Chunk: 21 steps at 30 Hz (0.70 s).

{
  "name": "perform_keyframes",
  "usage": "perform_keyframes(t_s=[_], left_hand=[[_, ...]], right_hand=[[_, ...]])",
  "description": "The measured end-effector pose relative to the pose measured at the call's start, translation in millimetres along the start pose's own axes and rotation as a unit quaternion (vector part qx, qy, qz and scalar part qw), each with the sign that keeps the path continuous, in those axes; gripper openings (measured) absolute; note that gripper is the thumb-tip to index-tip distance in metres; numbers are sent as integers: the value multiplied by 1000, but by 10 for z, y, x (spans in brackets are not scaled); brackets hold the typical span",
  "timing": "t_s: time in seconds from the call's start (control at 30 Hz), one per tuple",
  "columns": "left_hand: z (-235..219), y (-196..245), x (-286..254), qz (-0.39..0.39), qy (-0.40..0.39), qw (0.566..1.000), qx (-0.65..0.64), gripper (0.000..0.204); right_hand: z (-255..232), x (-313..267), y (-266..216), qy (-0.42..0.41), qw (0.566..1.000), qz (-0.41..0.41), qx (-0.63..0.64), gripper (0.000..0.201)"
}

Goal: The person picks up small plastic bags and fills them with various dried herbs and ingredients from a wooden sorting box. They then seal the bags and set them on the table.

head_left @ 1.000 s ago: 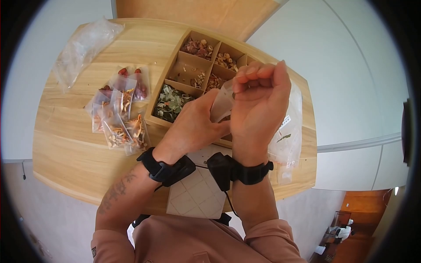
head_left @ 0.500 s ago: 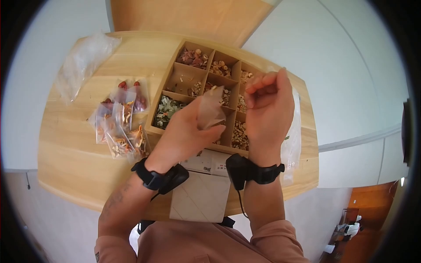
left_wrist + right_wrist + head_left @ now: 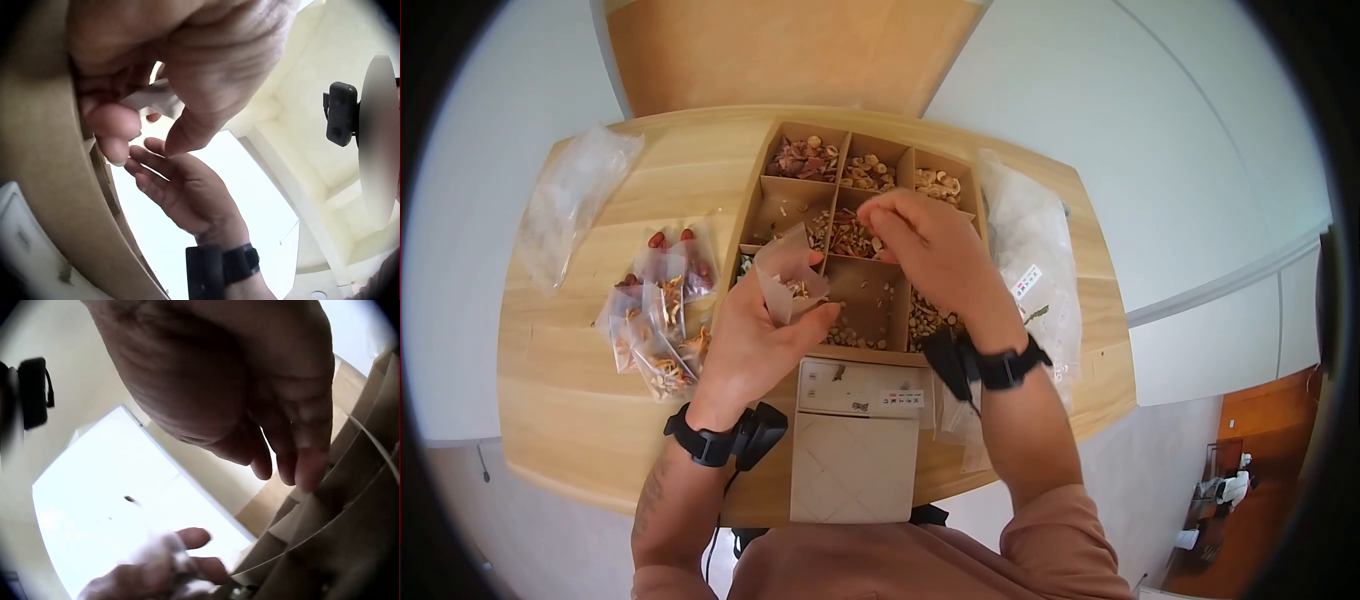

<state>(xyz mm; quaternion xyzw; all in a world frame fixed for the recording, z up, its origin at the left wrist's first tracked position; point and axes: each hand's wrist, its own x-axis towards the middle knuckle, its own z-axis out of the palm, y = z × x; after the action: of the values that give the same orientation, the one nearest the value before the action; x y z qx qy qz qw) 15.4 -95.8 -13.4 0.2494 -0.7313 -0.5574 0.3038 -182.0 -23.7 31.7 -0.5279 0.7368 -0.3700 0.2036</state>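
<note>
In the head view my left hand [image 3: 750, 340] holds a small translucent bag [image 3: 783, 275] with its mouth open and a few dried pieces inside. It hovers over the front left of a divided cardboard box [image 3: 752, 205]. My right hand [image 3: 940, 258] is above the middle of that box, over a compartment of reddish-brown dried herb pieces [image 3: 852, 235]. Its fingers bend loosely downward, and nothing shows between them. In the right wrist view the right fingertips [image 3: 310, 470] point toward the cardboard dividers. Dried green leaves in the front left compartment are mostly hidden behind the left hand.
Several filled small bags [image 3: 662, 330] lie in a cluster left of the box. A large clear plastic bag [image 3: 580, 200] is at the far left, another [image 3: 1030, 225] along the right side. A white carton [image 3: 855, 470] stands at the front edge of the wooden table [image 3: 550, 400].
The left hand has moved left and lower with the bag, away from the right hand. From a raised, palm-showing pose, the right hand has turned over and come down over the box's middle.
</note>
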Motion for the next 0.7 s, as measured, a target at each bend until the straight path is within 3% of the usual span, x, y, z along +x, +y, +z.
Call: perform_keyframes(t_s=[0.13, 0.23, 0.7], left_hand=[[13, 31, 0, -25, 6, 999, -29, 41], [5, 11, -11, -34, 2, 999, -35, 43], [23, -45, -2, 15, 21, 1000, -18, 45]], right_hand=[[152, 409, 325, -48, 973, -51, -220, 29], [302, 575, 409, -150, 951, -24, -269, 28], [356, 576, 398, -186, 956, 29, -224, 40]])
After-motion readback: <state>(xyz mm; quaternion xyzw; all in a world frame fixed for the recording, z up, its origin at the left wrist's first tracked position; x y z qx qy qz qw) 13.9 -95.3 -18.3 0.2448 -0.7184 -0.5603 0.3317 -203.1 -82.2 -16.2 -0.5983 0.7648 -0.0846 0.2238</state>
